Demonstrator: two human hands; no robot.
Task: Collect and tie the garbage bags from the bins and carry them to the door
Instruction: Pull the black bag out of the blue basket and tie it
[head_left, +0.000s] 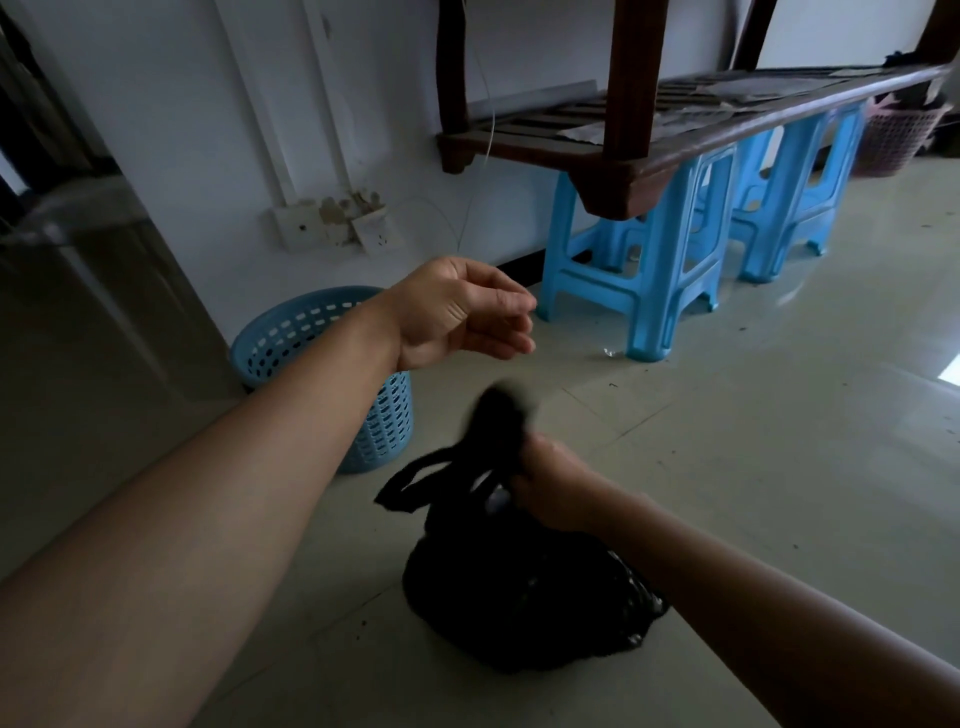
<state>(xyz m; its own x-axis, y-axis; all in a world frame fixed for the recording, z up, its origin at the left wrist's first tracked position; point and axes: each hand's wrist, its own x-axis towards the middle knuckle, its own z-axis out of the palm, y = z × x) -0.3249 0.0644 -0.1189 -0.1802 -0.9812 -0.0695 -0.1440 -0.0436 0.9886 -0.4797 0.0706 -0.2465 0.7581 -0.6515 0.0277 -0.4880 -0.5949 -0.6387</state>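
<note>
Pale glossy tiled floor (727, 441), speckled with dark bits, reflecting light at right. White wall (389, 104) behind with two worn wall sockets (332, 223) and thin loose wires. Full black plastic garbage bag (524, 587) sits on floor, centre-bottom. Right hand (550, 488) clamped around bag's gathered neck; one looped handle sticks out left, other end blurred above fist. Left hand (462, 312) raised above bag, empty, fingers loosely curled, not touching anything. Light blue perforated plastic bin (291, 343) stands by wall behind left forearm, just beside bag. Dark brown wooden slatted shelf (623, 130) above two light blue plastic stools (649, 270). Pink mesh basket (893, 135) far right by wall.
</note>
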